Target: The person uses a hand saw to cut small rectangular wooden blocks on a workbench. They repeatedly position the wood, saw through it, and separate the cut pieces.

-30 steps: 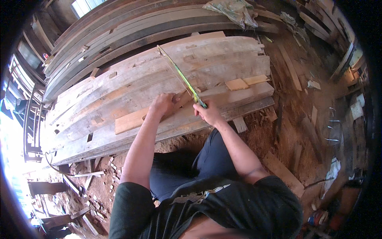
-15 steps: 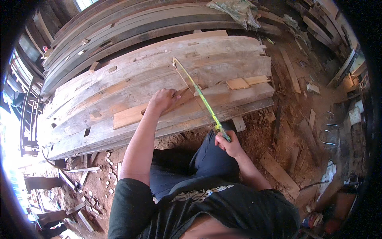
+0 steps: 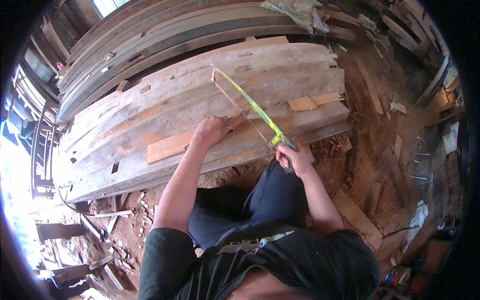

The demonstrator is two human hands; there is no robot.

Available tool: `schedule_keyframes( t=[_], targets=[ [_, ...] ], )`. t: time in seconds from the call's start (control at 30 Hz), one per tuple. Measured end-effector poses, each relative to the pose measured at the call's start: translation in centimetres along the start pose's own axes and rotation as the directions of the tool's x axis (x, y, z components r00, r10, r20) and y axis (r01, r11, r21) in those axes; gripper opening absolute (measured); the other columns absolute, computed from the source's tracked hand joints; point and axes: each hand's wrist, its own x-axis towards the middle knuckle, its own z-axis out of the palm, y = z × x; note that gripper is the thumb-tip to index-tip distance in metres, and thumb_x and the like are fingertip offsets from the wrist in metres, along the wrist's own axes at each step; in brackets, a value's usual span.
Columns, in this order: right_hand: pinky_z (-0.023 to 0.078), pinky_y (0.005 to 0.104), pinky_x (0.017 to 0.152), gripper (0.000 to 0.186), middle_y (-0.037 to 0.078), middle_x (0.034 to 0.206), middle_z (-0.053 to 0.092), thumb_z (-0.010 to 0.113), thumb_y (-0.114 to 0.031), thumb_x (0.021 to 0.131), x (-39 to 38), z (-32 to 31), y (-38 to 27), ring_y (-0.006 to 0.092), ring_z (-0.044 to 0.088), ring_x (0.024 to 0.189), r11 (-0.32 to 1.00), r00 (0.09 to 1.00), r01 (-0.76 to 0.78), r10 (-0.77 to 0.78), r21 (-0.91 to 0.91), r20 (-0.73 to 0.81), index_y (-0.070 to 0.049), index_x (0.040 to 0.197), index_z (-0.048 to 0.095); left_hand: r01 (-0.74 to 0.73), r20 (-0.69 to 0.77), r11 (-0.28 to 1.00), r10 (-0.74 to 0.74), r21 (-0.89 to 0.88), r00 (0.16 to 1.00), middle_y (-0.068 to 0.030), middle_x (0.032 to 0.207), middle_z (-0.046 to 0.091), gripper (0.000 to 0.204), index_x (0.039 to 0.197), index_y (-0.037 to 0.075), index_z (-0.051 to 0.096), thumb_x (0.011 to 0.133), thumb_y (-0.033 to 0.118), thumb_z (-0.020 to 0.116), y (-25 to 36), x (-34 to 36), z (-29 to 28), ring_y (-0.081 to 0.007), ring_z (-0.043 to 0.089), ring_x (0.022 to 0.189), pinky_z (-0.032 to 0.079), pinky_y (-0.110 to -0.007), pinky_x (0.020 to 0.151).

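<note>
— Two bare hands, one stack of timbers (image 3: 295, 80). What does the right hand (image 3: 296, 159) have?

— Saw (image 3: 256, 107), with a bowed yellow-green frame. Fingers wrapped around its grip, close by the knee (image 3: 280, 181), at the near edge of the stack.

— And the blade (image 3: 235, 105)?

— Thin, along the frame's left side. Seen from above, it passes across the right end of a narrow strip of wood (image 3: 239, 120). Touching or just clear of it: cannot tell.

— Left hand (image 3: 209, 131)?

— Clamped on that same strip, back of the hand uppermost, to the left of the saw. Fingertips mostly hidden.

— Other wood close by?

— Pale board (image 3: 170, 148), flat on the timbers, showing left of that hand. Small block (image 3: 302, 104) right of the saw, touching a light slat (image 3: 327, 98).

— Farther out?

— Long planks (image 3: 200, 32) beyond the stack, crumpled plastic sheet (image 3: 299, 15) at their right. Small offcuts (image 3: 123, 254) scattered over the ground, lower left.
</note>
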Motion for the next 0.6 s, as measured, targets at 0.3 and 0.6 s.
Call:
schedule_keyframes(
  t=[0.3,0.6],
  targets=[
    [0.036,0.0247,0.047,0.034,-0.003,0.056,0.049,0.065,-0.027,0.100,4.7,1.4,1.6,0.0060,0.045,0.048,0.998,0.999,0.013,-0.011,-0.060,0.033,-0.005,0.073,0.062,0.079,0.006,0.996,-0.079,-0.045,0.997,-0.0244,0.104,0.072,0.038,0.114,0.006,0.071,0.095,0.039,0.065,-1.6,1.3,0.3,-0.0441,0.068,0.101,0.054,-0.052,0.089],
    [0.038,0.0243,0.051,0.027,-0.003,0.067,0.059,0.070,-0.029,0.098,0.9,2.4,6.4,0.0050,0.050,0.056,0.983,0.987,0.152,-0.156,-0.101,-0.028,-0.010,0.080,0.062,0.162,0.064,0.986,-0.160,-0.042,0.985,-0.0231,0.109,0.072,0.041,0.118,0.012,0.073,0.094,0.044,0.066,0.2,-0.4,-1.5,-0.0418,0.067,0.107,0.054,-0.051,0.093]
  ],
)
